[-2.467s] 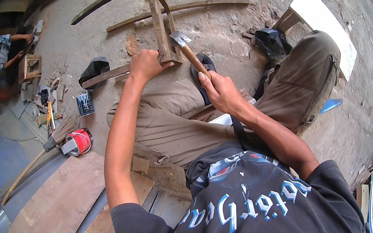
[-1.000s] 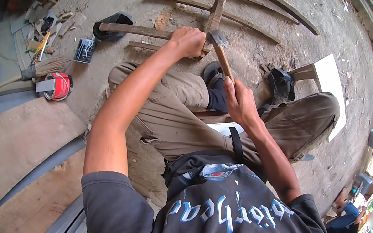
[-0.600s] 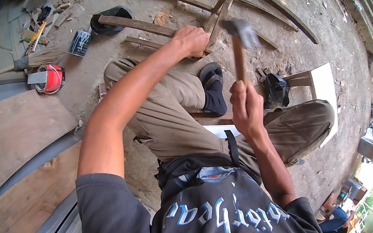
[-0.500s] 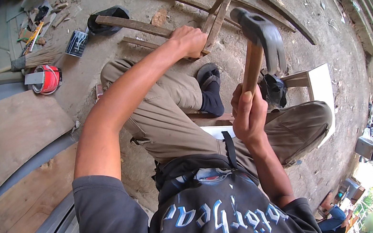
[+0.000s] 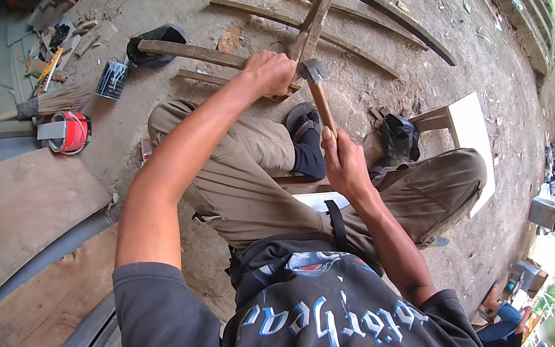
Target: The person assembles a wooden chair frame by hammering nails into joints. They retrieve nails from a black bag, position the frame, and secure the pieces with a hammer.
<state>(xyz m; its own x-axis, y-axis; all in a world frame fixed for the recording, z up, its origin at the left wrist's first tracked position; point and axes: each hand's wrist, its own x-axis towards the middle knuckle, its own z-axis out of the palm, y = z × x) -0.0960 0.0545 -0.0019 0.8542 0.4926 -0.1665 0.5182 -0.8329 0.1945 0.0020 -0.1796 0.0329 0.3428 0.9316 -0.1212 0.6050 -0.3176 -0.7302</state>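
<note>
My right hand (image 5: 346,162) is wrapped around the wooden handle of a claw hammer (image 5: 321,102). The hammer's dark head is down beside the short crosspiece of a wooden frame (image 5: 320,18); whether it touches the wood I cannot tell. On the frame's near end, my left hand (image 5: 271,72) is closed, its knuckles right by the hammer head. The frame's brown wooden legs (image 5: 191,48) reach out to the left, low over the dirt ground. Whether a nail is under the hammer is hidden.
My sandalled foot (image 5: 305,130) is just below the frame. A black plastic bag (image 5: 399,138) and a white panel (image 5: 472,144) are to the right. A red paint can (image 5: 72,132), a broom (image 5: 59,101) and plywood sheets (image 5: 25,211) are at left. A long curved strip (image 5: 367,2) is beyond.
My right hand has swung the hammer down and left, from raised to beside the frame. My left hand keeps its hold; the whole view has shifted slightly.
</note>
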